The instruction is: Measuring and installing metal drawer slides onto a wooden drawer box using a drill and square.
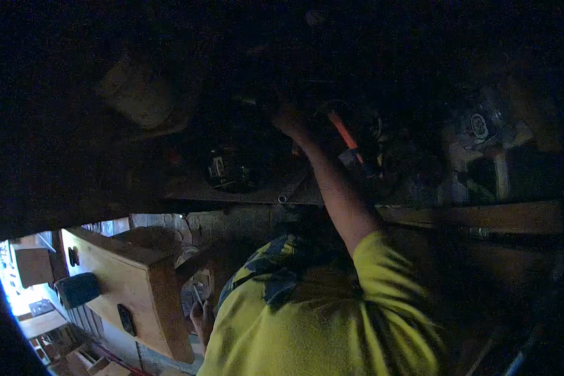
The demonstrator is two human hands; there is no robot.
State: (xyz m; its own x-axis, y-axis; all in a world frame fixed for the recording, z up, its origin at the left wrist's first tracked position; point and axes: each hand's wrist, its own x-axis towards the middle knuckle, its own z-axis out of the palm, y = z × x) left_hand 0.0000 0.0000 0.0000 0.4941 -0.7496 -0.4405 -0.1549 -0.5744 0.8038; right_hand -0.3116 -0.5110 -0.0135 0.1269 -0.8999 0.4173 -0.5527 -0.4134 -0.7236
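Observation:
My right arm reaches forward into a very dark storage space, and my right hand (pixel 288 119) is among dim, cluttered things. Its fingers are lost in shadow, so I cannot see what they touch. Just right of it lies a long orange-red handle (pixel 344 135). Toward the front edge, a metal ring end (pixel 282 199), like that of a spanner, catches some light. Low on the left, beside my yellow shirt, my left hand (pixel 200 318) is closed around a slim, pale object (pixel 197 294) whose kind is unclear.
A dark round container (pixel 232 169) with small bits sits left of my right forearm. Further left is a pale bulky shape (pixel 138 94). Plastic-wrapped items (pixel 479 128) lie at the right. A wooden edge (pixel 482 216) runs in front. At lower left stands a wooden cabinet (pixel 113 263) with a teal object (pixel 78 289).

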